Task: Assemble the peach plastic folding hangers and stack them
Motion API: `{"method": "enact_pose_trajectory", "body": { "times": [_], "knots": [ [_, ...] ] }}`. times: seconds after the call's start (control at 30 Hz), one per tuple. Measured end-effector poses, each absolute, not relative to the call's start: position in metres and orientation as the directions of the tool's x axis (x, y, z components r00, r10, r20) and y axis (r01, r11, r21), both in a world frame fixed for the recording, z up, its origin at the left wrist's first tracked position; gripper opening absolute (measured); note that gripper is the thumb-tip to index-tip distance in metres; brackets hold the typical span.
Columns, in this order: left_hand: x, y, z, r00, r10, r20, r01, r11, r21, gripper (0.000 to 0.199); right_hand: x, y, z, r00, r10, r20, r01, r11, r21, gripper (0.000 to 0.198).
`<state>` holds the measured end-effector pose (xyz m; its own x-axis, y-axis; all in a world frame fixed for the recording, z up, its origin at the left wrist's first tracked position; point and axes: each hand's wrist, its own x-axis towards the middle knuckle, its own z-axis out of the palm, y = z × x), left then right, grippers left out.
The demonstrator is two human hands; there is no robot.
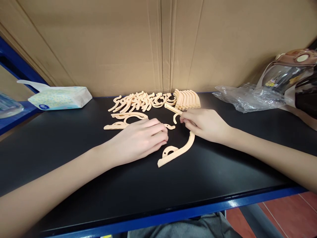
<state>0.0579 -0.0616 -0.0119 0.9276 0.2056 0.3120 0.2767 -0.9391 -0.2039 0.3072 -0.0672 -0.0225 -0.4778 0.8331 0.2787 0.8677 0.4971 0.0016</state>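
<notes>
Black tabletop (138, 195), left hand (145, 137) palm-down

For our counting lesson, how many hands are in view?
2: the left hand, over cream pieces; the right hand, to its right, by the far end of the nearest curved piece.

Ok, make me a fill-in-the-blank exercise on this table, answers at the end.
The tissue pack lies to the ____ of the loose heap.
The tabletop is black, but its front edge is ____.
The left hand is farther from the plastic bag than the ____ hand.
The neat row of pieces stands to the ____ of the heap.
Answers: left; blue; right; right.
</notes>
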Motion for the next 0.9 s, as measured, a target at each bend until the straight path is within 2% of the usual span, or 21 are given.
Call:
{"method": "enact_pose_trajectory", "body": {
  "times": [0.1, 0.2, 0.27, 0.4, 0.53, 0.67, 0.8, 0.9],
  "knots": [
    [0.058, -0.066, -0.009, 0.926, 0.236, 0.296, 0.280, -0.953, -0.113, 0.028, 0.308, -0.067, -0.023, -0.488, 0.826, 0.283, 0.862, 0.507, 0.005, 0.023],
    [0.058, -0.070, -0.005, 0.942, 0.240, 0.235, 0.264, -0.961, -0.078, 0.042, 0.308, -0.067, -0.023, -0.495, 0.822, 0.283, 0.858, 0.514, 0.009, 0.023],
    [0.058, -0.070, -0.004, 0.950, 0.235, 0.207, 0.259, -0.961, -0.099, 0.036, 0.308, -0.068, -0.023, -0.501, 0.818, 0.282, 0.854, 0.520, 0.011, 0.023],
    [0.057, -0.065, -0.005, 0.932, 0.254, 0.259, 0.303, -0.937, -0.172, 0.016, 0.308, -0.068, -0.023, -0.530, 0.798, 0.288, 0.837, 0.546, 0.027, 0.023],
    [0.053, -0.056, -0.006, 0.903, 0.290, 0.317, 0.382, -0.881, -0.280, 0.019, 0.310, -0.067, -0.024, -0.596, 0.746, 0.297, 0.791, 0.610, 0.057, 0.025],
    [0.050, -0.049, -0.005, 0.898, 0.274, 0.345, 0.401, -0.832, -0.383, 0.026, 0.309, -0.069, -0.024, -0.667, 0.677, 0.312, 0.733, 0.671, 0.111, 0.025],
    [0.050, -0.046, -0.007, 0.882, 0.274, 0.385, 0.433, -0.795, -0.426, 0.026, 0.307, -0.071, -0.023, -0.707, 0.617, 0.345, 0.691, 0.707, 0.150, 0.024],
    [0.050, -0.047, -0.009, 0.850, 0.286, 0.443, 0.484, -0.757, -0.439, 0.024, 0.306, -0.073, -0.023, -0.703, 0.590, 0.397, 0.679, 0.723, 0.129, 0.024]
  ]
}}
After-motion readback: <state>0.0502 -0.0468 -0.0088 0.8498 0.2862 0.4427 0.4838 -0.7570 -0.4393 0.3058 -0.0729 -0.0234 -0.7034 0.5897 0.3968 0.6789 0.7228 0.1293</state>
